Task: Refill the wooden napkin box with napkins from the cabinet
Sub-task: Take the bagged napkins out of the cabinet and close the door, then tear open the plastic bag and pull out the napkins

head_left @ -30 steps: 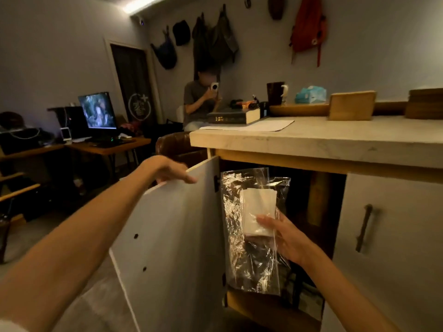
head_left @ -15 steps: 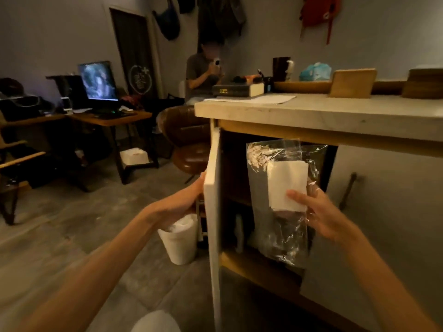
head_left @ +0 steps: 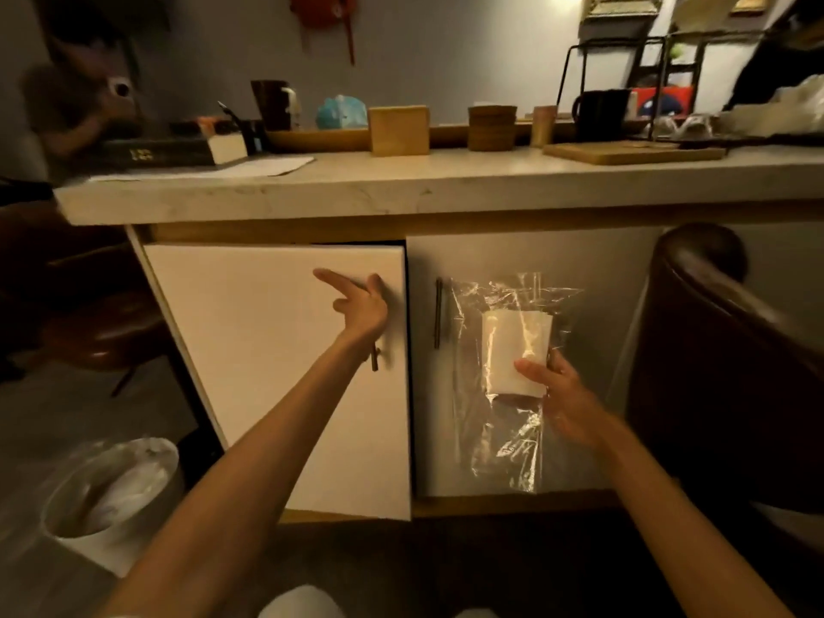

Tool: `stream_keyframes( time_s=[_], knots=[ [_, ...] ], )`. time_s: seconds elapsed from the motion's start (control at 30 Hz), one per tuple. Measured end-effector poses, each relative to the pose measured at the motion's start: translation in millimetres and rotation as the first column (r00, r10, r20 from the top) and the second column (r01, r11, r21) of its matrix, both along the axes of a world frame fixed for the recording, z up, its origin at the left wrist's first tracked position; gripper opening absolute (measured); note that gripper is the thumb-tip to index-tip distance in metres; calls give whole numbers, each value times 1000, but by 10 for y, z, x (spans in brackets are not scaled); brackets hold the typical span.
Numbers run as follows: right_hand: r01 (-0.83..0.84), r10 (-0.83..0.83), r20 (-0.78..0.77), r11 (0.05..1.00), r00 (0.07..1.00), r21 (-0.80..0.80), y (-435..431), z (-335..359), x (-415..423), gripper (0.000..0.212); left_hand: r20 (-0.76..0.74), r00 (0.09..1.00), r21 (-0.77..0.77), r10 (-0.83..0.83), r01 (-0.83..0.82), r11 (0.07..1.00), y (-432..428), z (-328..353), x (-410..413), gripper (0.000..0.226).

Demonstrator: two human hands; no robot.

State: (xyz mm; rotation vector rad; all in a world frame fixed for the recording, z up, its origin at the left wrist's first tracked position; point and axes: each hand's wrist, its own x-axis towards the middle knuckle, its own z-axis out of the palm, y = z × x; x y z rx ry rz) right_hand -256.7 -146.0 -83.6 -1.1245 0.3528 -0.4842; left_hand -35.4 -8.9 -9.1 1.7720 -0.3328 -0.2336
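A clear plastic bag (head_left: 504, 443) with a stack of white napkins (head_left: 515, 350) inside hangs in front of the right cabinet door, with my right hand (head_left: 557, 399) shut on it. My left hand (head_left: 361, 305) rests flat against the white left cabinet door (head_left: 267, 372), fingers spread, beside its handle; the door stands almost shut. The wooden napkin box (head_left: 399, 129) stands on the countertop (head_left: 401, 185) above the cabinet.
A white waste bin (head_left: 111, 497) stands on the floor at lower left. A dark leather chair (head_left: 731, 363) is close on the right. On the counter are a book (head_left: 169, 151), a cutting board (head_left: 633, 151), a black mug (head_left: 599, 113) and a wire rack. A person sits at far left.
My left hand has swung the cabinet door from wide open to nearly shut. My right hand has carried the napkin bag out of the cabinet and to the right.
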Motion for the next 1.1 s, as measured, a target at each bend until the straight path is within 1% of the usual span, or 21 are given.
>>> stream_keyframes(
  time_s=[0.03,0.1,0.13,0.2,0.23,0.27,0.33,0.37,0.4,0.47,0.5,0.53,0.6,0.7,0.77,0.83,0.87,0.93,0.97,1.03,1.1],
  knots=[
    [10,-10,-15,1000,1000,7,26,-15,3,54,0,1000,2,0,0,1000,-35,-8,30,80],
    [38,-38,-51,999,998,13,52,-16,36,55,14,1000,-1,3,-3,1000,-103,-13,97,81],
    [44,-43,-64,999,997,12,52,-12,66,60,34,999,-9,2,-1,1000,-134,-13,136,82],
    [14,-15,-83,1000,996,-10,44,-6,128,85,46,999,-50,-14,16,999,-192,-39,222,84],
    [-8,7,-85,1000,996,-21,36,-5,156,91,49,999,-77,-21,24,997,-230,-72,262,85],
    [-23,20,-89,999,996,-27,18,-19,212,88,53,998,-103,-21,26,994,-272,-101,316,86],
    [-27,27,-83,1000,996,-7,34,-47,256,69,89,995,-143,-44,56,988,-310,-161,339,88],
    [-22,24,-97,999,995,26,67,-39,299,65,115,992,-151,-58,75,986,-313,-182,358,88],
    [-21,29,-127,997,992,68,101,-13,346,67,133,989,-144,-66,86,986,-317,-196,384,89],
    [-32,62,-198,988,978,152,223,107,420,80,151,984,-136,-94,115,984,-295,-218,448,94],
    [-37,81,-232,982,969,186,299,218,444,79,145,984,-122,-103,121,985,-264,-191,452,100],
    [-30,89,-266,976,960,217,365,344,462,70,115,989,-114,-92,105,988,-231,-173,450,105],
    [-37,126,-312,960,942,276,478,621,467,56,-19,996,-66,-82,81,995,-113,19,377,107],
    [-118,240,-298,920,924,374,634,1102,471,61,-337,939,70,-76,105,992,153,582,216,89],
    [-152,295,-302,896,907,417,766,1528,484,61,-527,846,116,-83,168,979,400,918,144,73],
    [-180,340,-297,871,892,457,890,2027,514,58,-731,671,6,-124,189,982,716,1345,105,64],
    [-196,362,-275,852,891,486,954,2288,517,56,-792,587,-71,-165,180,981,895,1569,80,64],
    [-205,387,-254,821,886,532,1056,2866,532,54,-814,512,-183,-274,222,958,1209,2143,-15,62],
    [-199,388,-251,812,887,549,1099,3150,544,53,-799,503,-192,-329,305,933,1318,2428,-54,59],
    [-177,373,-247,802,894,571,1148,3649,591,46,-760,513,-177,-398,426,887,1447,2915,-95,57],
    [-193,377,-250,817,892,543,1140,4074,686,39,-711,561,-144,-424,475,868,1426,3292,-9,68]
  ],
)
